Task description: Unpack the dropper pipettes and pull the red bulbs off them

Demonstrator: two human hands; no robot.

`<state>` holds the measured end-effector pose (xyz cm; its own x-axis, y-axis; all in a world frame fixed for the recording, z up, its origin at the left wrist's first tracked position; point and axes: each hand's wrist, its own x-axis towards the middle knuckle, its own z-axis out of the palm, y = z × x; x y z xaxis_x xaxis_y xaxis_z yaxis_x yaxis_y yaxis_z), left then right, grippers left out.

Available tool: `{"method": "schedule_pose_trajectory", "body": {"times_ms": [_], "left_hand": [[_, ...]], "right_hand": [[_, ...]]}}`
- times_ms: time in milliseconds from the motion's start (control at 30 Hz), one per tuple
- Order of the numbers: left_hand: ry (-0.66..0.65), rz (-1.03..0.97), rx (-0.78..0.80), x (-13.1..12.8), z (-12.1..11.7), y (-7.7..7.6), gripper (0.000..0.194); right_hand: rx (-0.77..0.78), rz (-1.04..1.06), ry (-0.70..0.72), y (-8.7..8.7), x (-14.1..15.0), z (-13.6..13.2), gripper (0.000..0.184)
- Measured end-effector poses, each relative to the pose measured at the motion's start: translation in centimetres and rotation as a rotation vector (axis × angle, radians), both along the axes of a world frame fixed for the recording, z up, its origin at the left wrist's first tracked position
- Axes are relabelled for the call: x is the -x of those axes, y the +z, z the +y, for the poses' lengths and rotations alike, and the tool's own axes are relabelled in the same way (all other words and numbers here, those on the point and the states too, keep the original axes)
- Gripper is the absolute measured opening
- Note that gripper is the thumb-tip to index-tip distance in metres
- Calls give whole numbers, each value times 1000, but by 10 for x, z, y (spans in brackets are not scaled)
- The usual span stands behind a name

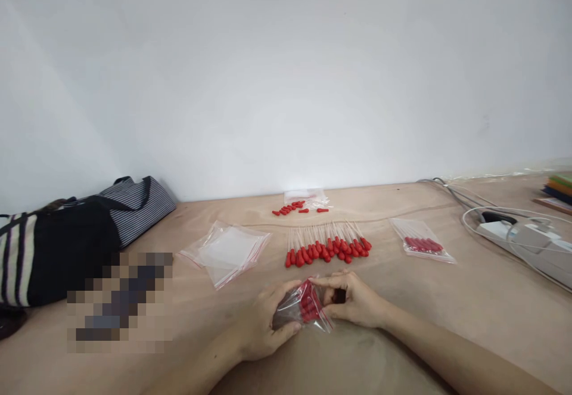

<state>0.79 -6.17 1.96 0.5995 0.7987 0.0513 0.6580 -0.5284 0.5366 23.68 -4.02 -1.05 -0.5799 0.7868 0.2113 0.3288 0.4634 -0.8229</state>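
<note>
Both hands meet low in the middle of the table over a small clear zip bag (pixel 304 309) filled with red-bulbed droppers. My left hand (pixel 263 322) wraps the bag from the left, and my right hand (pixel 353 298) pinches its top edge from the right. Just beyond them a row of loose droppers (pixel 328 245) lies with red bulbs toward me. A stack of empty clear zip bags (pixel 227 252) lies to the left. A filled, flat bag of droppers (pixel 422 244) lies to the right.
Loose red bulbs (pixel 295 207) and another clear bag (pixel 307 196) lie near the wall. A dark striped bag (pixel 67 240) fills the left side. White cables and a power adapter (pixel 521 231) occupy the right, with stacked coloured books (pixel 558 191) at the far right edge.
</note>
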Motion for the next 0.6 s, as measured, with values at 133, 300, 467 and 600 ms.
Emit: {"method": "schedule_pose_trajectory", "body": {"times_ms": [133, 300, 467, 600], "left_hand": [[-9, -31, -4, 2, 4, -8, 58], [12, -55, -4, -1, 2, -6, 56], [-3, -73, 10, -2, 2, -3, 55], [-34, -78, 27, 0, 4, -6, 57]], "right_hand": [[15, 15, -108, 2, 5, -8, 49], [73, 59, -228, 0, 11, -14, 43], [31, 1, -241, 3, 14, -14, 35], [-4, -91, -284, 7, 14, -15, 25]]}}
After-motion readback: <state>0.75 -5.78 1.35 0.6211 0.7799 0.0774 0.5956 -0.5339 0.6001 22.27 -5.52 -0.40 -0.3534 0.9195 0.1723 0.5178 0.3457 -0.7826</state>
